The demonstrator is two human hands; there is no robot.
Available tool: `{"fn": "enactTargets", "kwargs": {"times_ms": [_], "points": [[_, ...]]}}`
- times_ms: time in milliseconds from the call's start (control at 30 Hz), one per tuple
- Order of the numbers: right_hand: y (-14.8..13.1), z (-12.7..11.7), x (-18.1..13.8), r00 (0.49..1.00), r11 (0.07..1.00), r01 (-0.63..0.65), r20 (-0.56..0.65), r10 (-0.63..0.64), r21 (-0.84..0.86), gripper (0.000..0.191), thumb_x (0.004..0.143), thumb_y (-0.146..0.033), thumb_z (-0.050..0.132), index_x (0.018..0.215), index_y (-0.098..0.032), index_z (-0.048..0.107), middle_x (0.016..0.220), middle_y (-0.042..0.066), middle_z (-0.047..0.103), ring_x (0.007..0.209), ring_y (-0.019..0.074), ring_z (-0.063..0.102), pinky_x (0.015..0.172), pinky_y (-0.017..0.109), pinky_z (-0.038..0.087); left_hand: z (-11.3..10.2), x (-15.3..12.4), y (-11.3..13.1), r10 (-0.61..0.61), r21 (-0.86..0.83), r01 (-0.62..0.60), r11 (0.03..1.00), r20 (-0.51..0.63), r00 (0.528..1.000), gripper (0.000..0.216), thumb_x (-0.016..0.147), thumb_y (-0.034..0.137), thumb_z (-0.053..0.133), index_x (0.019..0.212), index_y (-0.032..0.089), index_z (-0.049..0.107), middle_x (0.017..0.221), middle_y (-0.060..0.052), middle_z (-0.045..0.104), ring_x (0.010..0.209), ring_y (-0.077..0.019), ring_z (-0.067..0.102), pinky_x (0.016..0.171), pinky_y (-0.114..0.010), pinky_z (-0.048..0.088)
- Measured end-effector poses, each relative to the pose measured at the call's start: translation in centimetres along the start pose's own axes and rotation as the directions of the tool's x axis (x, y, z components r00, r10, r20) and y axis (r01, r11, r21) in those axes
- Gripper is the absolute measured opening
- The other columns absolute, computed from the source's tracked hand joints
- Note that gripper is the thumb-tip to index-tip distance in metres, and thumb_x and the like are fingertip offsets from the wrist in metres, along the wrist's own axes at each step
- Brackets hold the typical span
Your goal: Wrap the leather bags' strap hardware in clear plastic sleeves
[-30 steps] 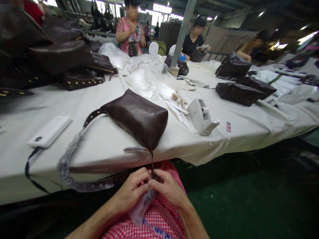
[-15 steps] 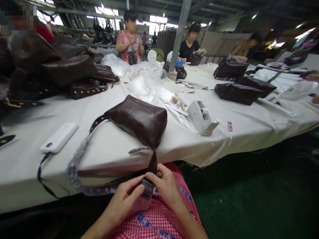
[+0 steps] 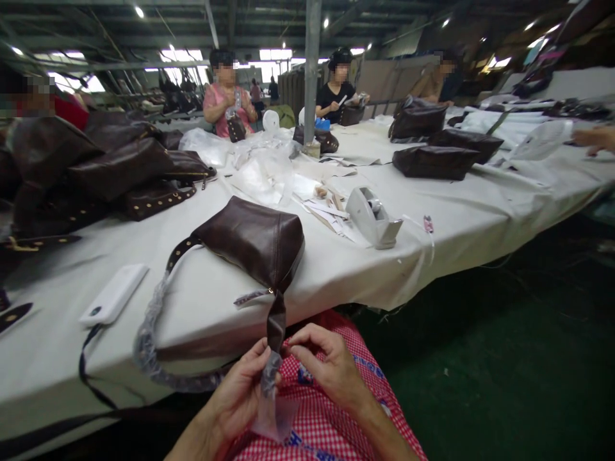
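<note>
A dark brown leather handbag (image 3: 252,237) lies on its side near the table edge. Its shoulder strap (image 3: 275,323) hangs from the near corner toward my lap. My left hand (image 3: 243,384) is closed around this strap where clear plastic wrap (image 3: 271,371) covers it, with a loose sheet of the wrap hanging below. Just right of the strap, my right hand (image 3: 329,365) has thumb and forefinger bent together in a pinch. Whatever lies between those fingertips is too small to make out. The strap's other stretch, wrapped in crinkled plastic (image 3: 151,339), loops off the table at the left.
A tape dispenser (image 3: 372,218) stands right of the bag, beside paper strips (image 3: 329,214). At left are a white power bank (image 3: 115,294) with a black cord and a pile of brown bags (image 3: 120,166). A post (image 3: 312,77) rises mid-table. Several co-workers sit beyond.
My right hand has come off the strap and sits slightly right of it. My left hand has turned and now grips the wrapped part. The view has shifted right.
</note>
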State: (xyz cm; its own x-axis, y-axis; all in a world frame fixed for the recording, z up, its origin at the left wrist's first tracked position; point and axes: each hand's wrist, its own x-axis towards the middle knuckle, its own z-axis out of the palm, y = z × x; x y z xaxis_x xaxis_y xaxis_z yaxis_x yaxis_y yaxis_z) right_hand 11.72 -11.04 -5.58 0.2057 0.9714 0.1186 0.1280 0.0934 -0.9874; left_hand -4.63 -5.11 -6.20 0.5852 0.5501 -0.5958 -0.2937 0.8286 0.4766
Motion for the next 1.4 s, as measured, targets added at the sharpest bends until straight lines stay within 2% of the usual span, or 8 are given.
{"fn": "enactTargets", "kwargs": {"times_ms": [100,233,533,700,1000,1167,1300,1400], "points": [[-0.2,0.3,-0.5,0.99,0.982,0.137,0.006,-0.138,-0.129,0.011,0.081,-0.015,0.062,0.077,-0.02,0.07,0.078,0.001,0.066,0.072,0.0131,0.061,0.066,0.024,0.045,0.0,0.1,-0.3,-0.014,-0.061,0.013,0.998,-0.004,1.0,0.017,0.083,0.006,0.064,0.094,0.017,0.058,0.067,0.001,0.065,0.045,-0.0097,0.062,0.046,-0.016,0.051],[-0.4,0.8,-0.8,0.973,0.953,0.225,0.0,-0.23,-0.205,0.012,0.08,-0.01,0.062,0.082,-0.019,0.069,0.082,0.002,0.066,0.076,0.0135,0.06,0.069,0.024,0.046,0.7,0.1,-0.6,0.018,-0.1,-0.016,0.995,0.018,1.0,0.015,0.087,0.001,0.055,0.093,0.015,0.056,0.068,-0.001,0.066,0.047,-0.0088,0.063,0.05,-0.016,0.053],[0.5,0.7,-1.1,0.952,0.913,0.305,0.074,-0.296,-0.269,0.018,0.085,-0.01,0.052,0.081,-0.019,0.067,0.082,0.004,0.065,0.077,0.0146,0.059,0.071,0.024,0.046,0.9,0.2,-1.3,0.064,-0.095,-0.063,0.993,0.006,0.998,0.014,0.087,0.003,0.055,0.094,0.015,0.056,0.072,-0.001,0.065,0.053,-0.0088,0.064,0.056,-0.019,0.054],[0.3,0.7,-1.1,0.963,0.923,0.268,0.101,-0.25,-0.276,0.017,0.083,-0.01,0.052,0.079,-0.02,0.065,0.078,0.003,0.064,0.075,0.0155,0.06,0.068,0.025,0.044,0.8,0.2,-1.6,0.073,-0.112,-0.068,0.991,0.046,0.996,0.015,0.083,0.008,0.064,0.095,0.016,0.059,0.07,0.002,0.062,0.056,-0.0079,0.062,0.059,-0.018,0.053],[2.1,1.6,-0.5,0.997,0.997,0.072,-0.039,-0.074,-0.033,0.014,0.08,-0.014,0.056,0.07,-0.019,0.065,0.072,0.001,0.063,0.067,0.0135,0.057,0.062,0.023,0.043,0.5,-0.1,-1.5,0.125,0.0,-0.126,0.992,0.075,0.989,0.028,0.073,0.025,0.079,0.094,0.016,0.064,0.08,-0.001,0.065,0.063,-0.009,0.062,0.062,-0.02,0.05],[3.0,1.8,-0.2,0.995,0.997,0.082,-0.058,-0.082,0.002,0.011,0.083,-0.018,0.058,0.074,-0.02,0.065,0.077,0.001,0.064,0.073,0.0147,0.058,0.066,0.024,0.044,0.7,-0.5,-0.6,0.162,0.111,-0.177,0.978,0.136,0.977,0.029,0.08,0.04,0.07,0.095,0.016,0.066,0.084,-0.003,0.065,0.071,-0.0127,0.06,0.064,-0.022,0.046],[3.6,1.8,0.3,0.981,0.991,0.127,-0.142,-0.131,-0.04,0.01,0.082,-0.017,0.059,0.074,-0.021,0.064,0.084,0.001,0.062,0.081,0.0152,0.058,0.073,0.024,0.045,-0.2,0.1,-0.2,0.212,0.268,-0.282,0.921,0.263,0.941,0.042,0.069,0.036,0.079,0.105,0.018,0.065,0.086,-0.002,0.064,0.082,-0.0169,0.059,0.073,-0.025,0.044],[4.1,1.8,0.7,0.977,0.992,0.1,-0.181,-0.112,-0.074,0.01,0.082,-0.018,0.058,0.074,-0.022,0.063,0.088,0.001,0.06,0.087,0.016,0.058,0.077,0.024,0.045,-1.0,0.8,-0.4,0.216,0.393,-0.324,0.861,0.294,0.931,0.044,0.065,0.044,0.08,0.094,0.014,0.068,0.082,-0.003,0.064,0.077,-0.0163,0.056,0.069,-0.024,0.041]]}}
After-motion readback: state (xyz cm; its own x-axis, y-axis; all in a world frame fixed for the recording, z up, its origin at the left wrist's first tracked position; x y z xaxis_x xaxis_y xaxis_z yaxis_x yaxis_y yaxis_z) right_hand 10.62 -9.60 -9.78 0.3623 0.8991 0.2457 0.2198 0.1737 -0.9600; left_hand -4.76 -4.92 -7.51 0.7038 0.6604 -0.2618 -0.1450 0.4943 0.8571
